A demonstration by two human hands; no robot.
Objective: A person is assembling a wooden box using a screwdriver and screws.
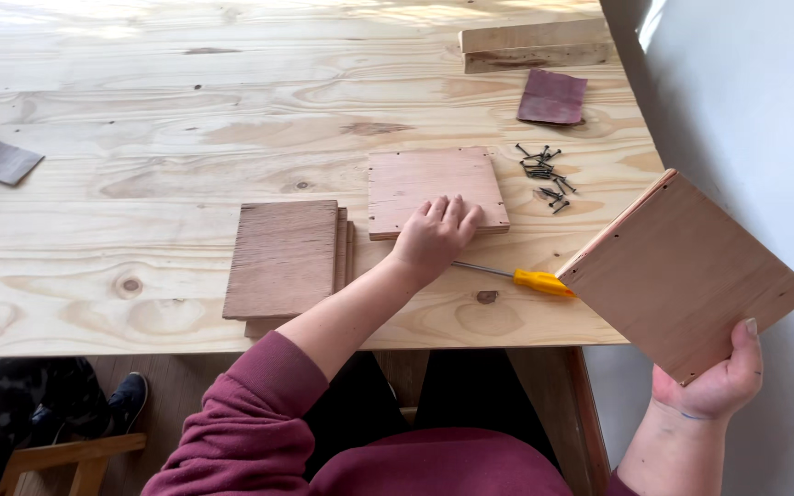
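Note:
My left hand (434,237) rests palm down on the near edge of a square plywood panel (434,184) lying flat on the table. My right hand (720,378) holds a joined plywood piece (686,274) by its lower corner, lifted off the table's right edge and tilted. A yellow-handled screwdriver (535,280) lies on the table between the two hands, its shaft pointing toward my left hand. A loose heap of dark screws (544,174) sits just right of the flat panel.
A stack of plywood panels (285,262) lies left of my left hand. Two sandpaper pieces (553,96) (4,162) and wood strips (535,44) lie on the pale plywood tabletop (140,110). A shoe (127,397) and a wooden stool (71,457) are below the table's near edge.

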